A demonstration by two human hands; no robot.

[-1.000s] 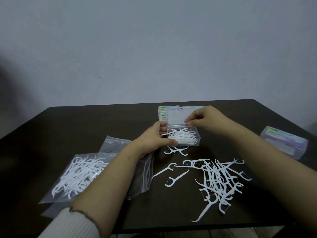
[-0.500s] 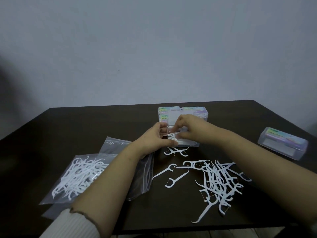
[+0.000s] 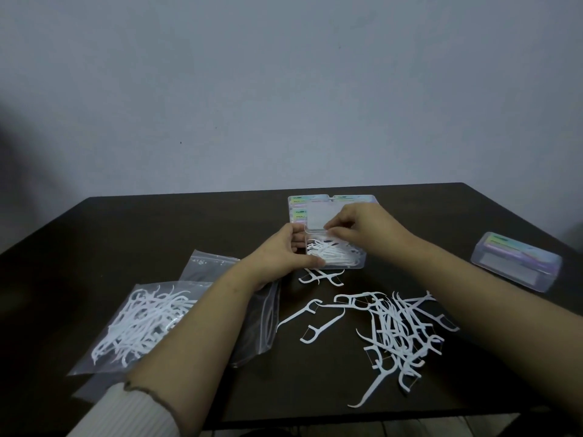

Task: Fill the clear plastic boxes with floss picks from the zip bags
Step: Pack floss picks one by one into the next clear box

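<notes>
Gripping the open box (image 3: 336, 258) of floss picks mid-table, the left hand (image 3: 284, 255) curls round its near-left corner while the right hand (image 3: 362, 227) pinches its lid (image 3: 317, 216) edge beside loose picks (image 3: 394, 326).

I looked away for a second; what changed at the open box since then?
The right hand dipped into the open box among its floss picks, then came back up to the lid, fingers curled at its edge. The left hand kept gripping the box. Loose picks, bags and closed box stayed put.
</notes>
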